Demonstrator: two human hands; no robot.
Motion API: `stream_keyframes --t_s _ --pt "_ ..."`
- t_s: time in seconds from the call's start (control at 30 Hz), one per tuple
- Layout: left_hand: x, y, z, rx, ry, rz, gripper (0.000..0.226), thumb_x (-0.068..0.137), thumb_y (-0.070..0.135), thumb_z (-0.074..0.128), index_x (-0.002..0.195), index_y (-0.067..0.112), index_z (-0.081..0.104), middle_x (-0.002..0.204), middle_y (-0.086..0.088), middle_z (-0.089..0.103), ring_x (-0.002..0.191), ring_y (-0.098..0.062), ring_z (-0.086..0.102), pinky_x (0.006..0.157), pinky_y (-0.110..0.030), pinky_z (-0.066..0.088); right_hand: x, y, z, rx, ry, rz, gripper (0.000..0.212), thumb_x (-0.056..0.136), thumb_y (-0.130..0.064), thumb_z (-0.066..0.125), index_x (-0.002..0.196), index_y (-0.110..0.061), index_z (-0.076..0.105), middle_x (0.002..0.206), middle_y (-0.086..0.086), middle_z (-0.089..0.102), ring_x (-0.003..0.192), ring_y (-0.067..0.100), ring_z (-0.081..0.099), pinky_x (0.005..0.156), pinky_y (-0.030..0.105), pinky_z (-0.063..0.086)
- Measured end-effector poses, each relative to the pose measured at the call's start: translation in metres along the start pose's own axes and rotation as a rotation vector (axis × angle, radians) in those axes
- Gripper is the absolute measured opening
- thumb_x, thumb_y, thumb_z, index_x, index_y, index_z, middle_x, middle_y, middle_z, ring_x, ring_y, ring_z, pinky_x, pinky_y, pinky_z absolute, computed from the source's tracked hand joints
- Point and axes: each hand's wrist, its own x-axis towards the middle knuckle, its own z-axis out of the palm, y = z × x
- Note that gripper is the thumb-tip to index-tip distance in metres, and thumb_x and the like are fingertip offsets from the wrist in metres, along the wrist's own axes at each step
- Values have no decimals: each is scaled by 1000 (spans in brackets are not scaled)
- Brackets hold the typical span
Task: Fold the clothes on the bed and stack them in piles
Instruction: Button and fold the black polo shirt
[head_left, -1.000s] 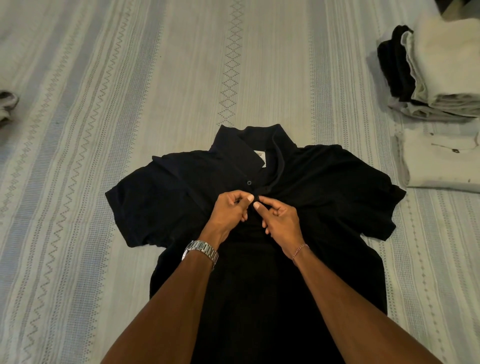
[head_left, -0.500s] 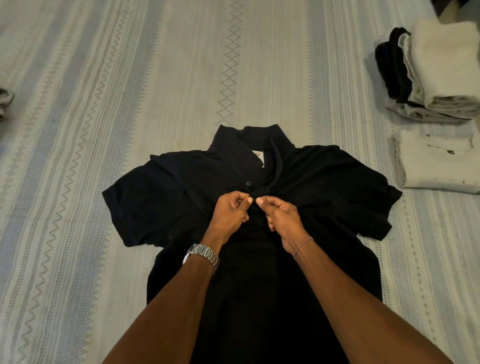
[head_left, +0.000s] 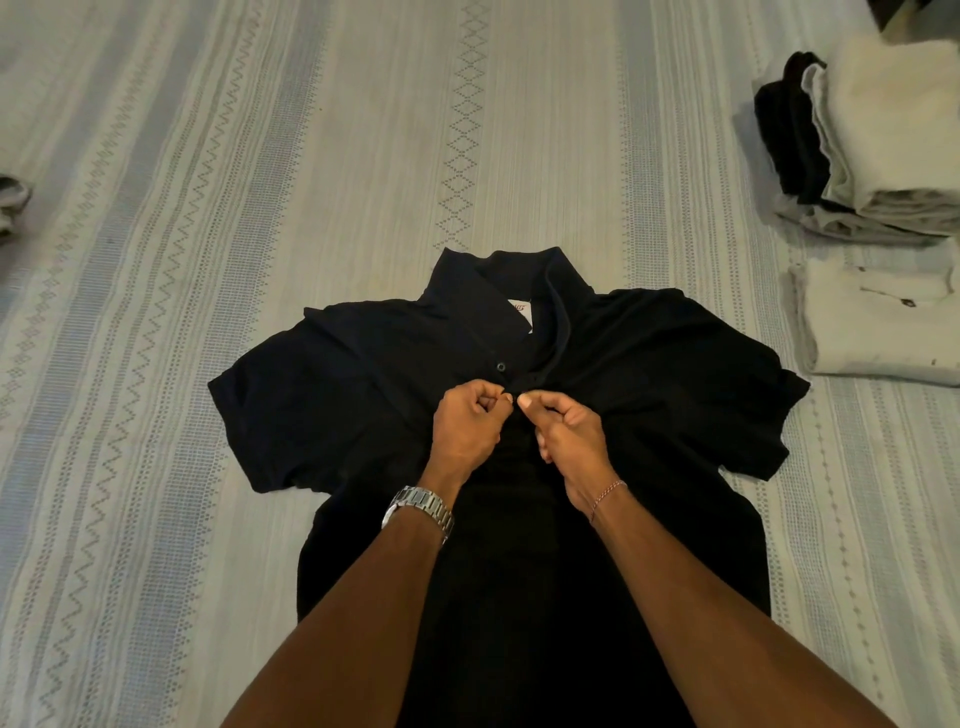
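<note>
Two hands meet at the placket of the black polo shirt (head_left: 649, 395), which lies front-up in the middle of the frame on the striped bed (head_left: 260, 156), collar toward the top and sleeves spread to either side. A second ago the right hand (head_left: 569, 441) had its forefinger stretched out toward the left hand (head_left: 465, 431). Now that finger has curled in, and both sets of fingers are clenched on the fabric, each pinching an edge of the placket, with the two thumbs nearly touching just below the upper button (head_left: 501, 367). The cloth between them looks drawn together rather than slack. The shirt itself has barely shifted, and the collar is still open, showing the white label (head_left: 522, 312).

My reading is that the lower button is being fastened, or the placket closed, before any fold. Whether the button has passed through its hole I cannot tell, as the fingers cover it. So this garment is still in preparation and no fold has begun.

At the upper right of the frame stands a pile of folded clothes (head_left: 872, 150), dark and pale, and just below it a folded white garment (head_left: 878, 322) lies on its own. At the left edge a scrap of grey cloth (head_left: 13, 202) shows. Once closed, the shirt would probably need to be folded before joining a pile.
</note>
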Motion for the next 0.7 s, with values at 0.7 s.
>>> stream_keyframes --t_s 0.7 --pt "-1 1 -2 -83 1 11 9 93 21 73 91 13 69 62 2 67 47 -12 59 48 -25 46 0 -3 3 -16 59 -5 11 94 -26 72 99 -17 76 55 -1 53 45 5 45 43 18 40"
